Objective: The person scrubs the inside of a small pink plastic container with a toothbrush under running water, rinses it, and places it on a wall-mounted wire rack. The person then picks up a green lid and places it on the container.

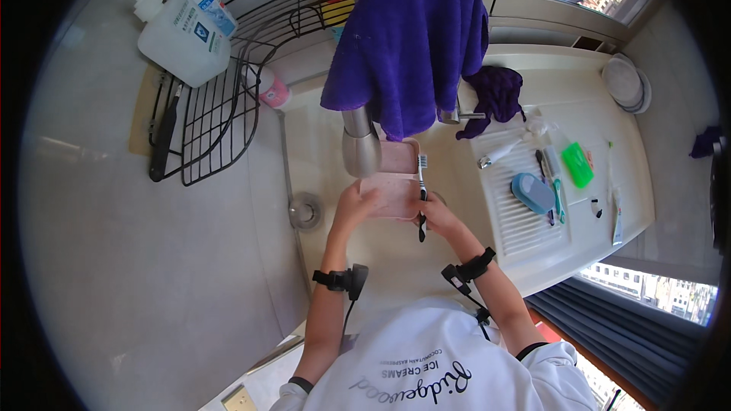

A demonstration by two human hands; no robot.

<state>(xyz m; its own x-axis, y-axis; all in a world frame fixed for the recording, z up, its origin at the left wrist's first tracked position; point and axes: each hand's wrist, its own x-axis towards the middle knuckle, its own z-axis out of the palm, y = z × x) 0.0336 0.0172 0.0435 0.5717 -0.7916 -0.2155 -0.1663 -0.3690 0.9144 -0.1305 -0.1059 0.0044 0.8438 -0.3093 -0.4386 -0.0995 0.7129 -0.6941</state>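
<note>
Under the metal faucet point(361, 144), I hold a pink two-part box point(392, 194), which looks like an opened soap box, over the sink point(320, 137). My left hand point(352, 209) grips its near left side, thumb over the edge. At its near right corner, my right hand point(435, 213) is closed round a black and white toothbrush point(422, 196). The toothbrush lies along the box's right edge, bristles at the far end. The right fingertips are partly hidden behind the box and brush, so I cannot tell how firmly they also hold the box.
A purple towel point(415, 38) drapes over the faucet, a dark purple cloth point(496, 95) beside it. On the right ledge point(499, 213) lie a blue brush point(533, 192), a green soap box point(577, 165) and toothbrushes. Left, a black wire rack point(217, 125) adjoins pump bottles point(183, 38). A drain point(306, 211) sits left.
</note>
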